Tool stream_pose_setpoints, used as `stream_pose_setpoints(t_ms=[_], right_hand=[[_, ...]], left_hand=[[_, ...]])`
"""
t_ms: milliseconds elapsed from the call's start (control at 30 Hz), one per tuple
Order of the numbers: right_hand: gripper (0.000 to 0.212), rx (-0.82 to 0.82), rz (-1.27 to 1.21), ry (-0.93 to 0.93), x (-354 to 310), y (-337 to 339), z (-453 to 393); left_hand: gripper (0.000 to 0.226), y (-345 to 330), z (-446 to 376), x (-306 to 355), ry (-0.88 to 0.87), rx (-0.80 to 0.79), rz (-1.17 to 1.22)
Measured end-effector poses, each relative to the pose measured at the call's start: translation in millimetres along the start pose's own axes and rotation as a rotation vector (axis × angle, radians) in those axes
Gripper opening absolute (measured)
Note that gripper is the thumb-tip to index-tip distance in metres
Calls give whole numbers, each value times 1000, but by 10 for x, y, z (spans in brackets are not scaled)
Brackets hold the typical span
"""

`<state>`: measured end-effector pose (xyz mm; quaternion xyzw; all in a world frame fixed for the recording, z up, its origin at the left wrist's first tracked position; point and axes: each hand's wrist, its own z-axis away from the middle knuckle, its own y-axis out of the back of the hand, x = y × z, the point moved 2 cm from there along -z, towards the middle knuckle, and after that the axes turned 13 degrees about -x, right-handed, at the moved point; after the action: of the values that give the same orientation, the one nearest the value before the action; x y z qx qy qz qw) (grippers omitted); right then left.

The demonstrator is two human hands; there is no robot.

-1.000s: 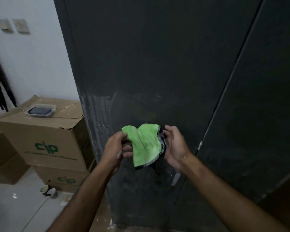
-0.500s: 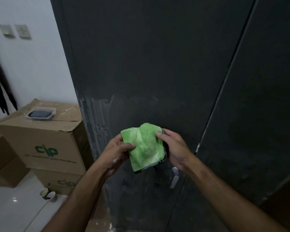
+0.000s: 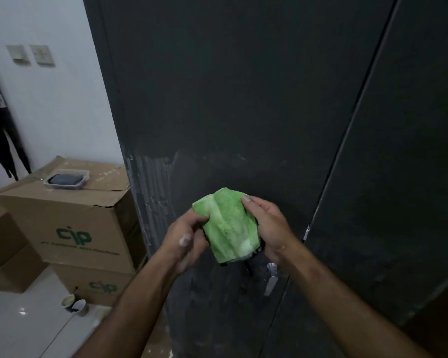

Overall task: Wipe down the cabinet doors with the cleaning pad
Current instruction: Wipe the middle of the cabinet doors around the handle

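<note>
Currently both hands, left hand (image 3: 185, 235) and right hand (image 3: 268, 226), are pinching the green pad (image 3: 229, 224) mid-frame before the door (image 3: 243, 99), fingers clamped on its edges; refolding loosely is risking a drop.

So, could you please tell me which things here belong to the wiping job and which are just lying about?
Job: green cleaning pad, held by left hand and right hand; dark cabinet doors.
Lying about: cardboard boxes, plastic tray, two cups.
</note>
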<state>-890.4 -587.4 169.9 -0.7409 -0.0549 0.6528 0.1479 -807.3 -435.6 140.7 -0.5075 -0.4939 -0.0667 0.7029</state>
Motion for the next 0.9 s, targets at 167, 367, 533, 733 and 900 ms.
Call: stream_pose_setpoints(t_ms=[167,367,533,733,900], right_hand=[[29,188,234,-13,153,-153,13],[39,243,57,-104,332,-304,86],[32,204,-69,-88,322,-313,52],[34,104,-89,-59,156,-163,86],[28,33,102,-61,-10,-60,138]], left_hand=[[58,-243,6,-1,17,-90,208],[29,-384,-28,-97,-218,237,-498],[27,-226,-127,16,-157,170,-1240],[37,-219,-90,41,-136,42,-822],[48,-326,-70,2,-150,-107,-593]])
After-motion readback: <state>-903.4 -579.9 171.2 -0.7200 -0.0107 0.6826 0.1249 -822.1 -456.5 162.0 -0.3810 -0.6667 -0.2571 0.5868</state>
